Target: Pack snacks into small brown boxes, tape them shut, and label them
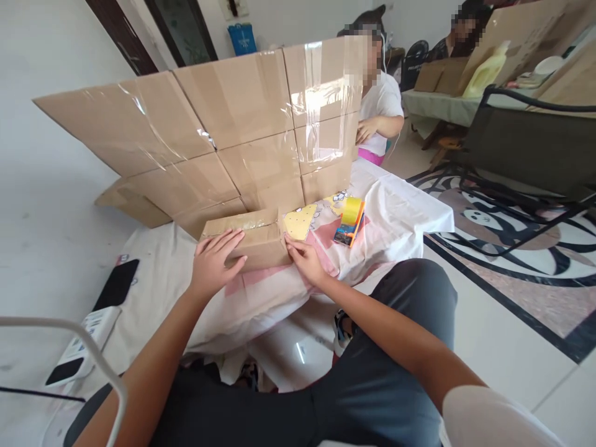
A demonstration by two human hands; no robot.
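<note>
box on rumpled tablecloth (panda rug on tiled floor)

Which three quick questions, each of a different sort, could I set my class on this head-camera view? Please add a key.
1. True or false: the left hand and the right hand both touch the small cardboard box.
2. Multiple choice: what stands upright just behind that box?
A. the pale yellow bottle
B. the taped cardboard panel
C. the dark chair
3. Fill in: in the picture, the yellow object lies to the ___ of the small cardboard box.

Key: 1. true; 2. B; 3. right
</note>
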